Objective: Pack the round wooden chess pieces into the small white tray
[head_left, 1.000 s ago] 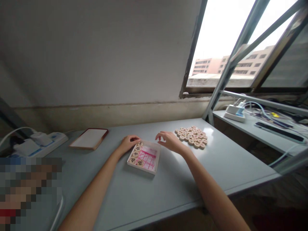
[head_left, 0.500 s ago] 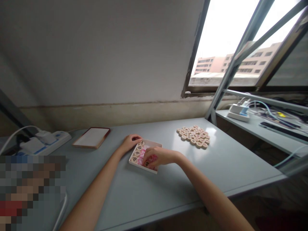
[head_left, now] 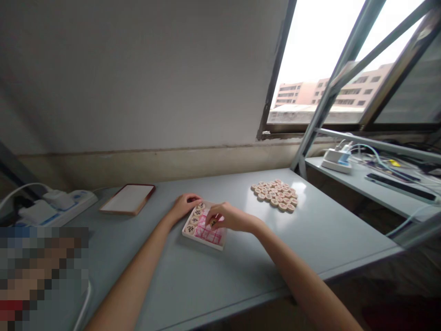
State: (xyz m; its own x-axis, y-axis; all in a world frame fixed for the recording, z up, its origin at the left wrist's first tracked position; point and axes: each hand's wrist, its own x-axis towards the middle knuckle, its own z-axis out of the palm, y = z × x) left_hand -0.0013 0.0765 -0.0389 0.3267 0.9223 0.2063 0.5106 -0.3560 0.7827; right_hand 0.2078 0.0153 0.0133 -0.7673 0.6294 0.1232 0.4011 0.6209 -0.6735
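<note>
A shallow white box (head_left: 202, 242) rests on the table in the middle of the head view. Several round xiangqi pieces (head_left: 194, 220) with black characters stand in a column along its left side, beside a folded sheet with pink lines (head_left: 211, 236). My left hand (head_left: 183, 208) has its fingers curled on the box's far left corner. Over the box, my right hand (head_left: 231, 218) pinches one xiangqi piece (head_left: 213, 223) between its fingertips. To the right, a cluster of xiangqi pieces (head_left: 275, 196) lies flat on the table.
A box lid (head_left: 127, 199) with a dark red edge lies at the back left. Left of it is a power strip (head_left: 81, 200) with plugs. Another power strip (head_left: 336, 162), cables and a dark flat device (head_left: 401, 187) occupy the side desk. A metal post (head_left: 301, 161) rises at the table's back right.
My right hand has lifted a little off the box's near part with the piece, uncovering more of the pink-lined sheet. The left hand keeps its place on the box corner.
</note>
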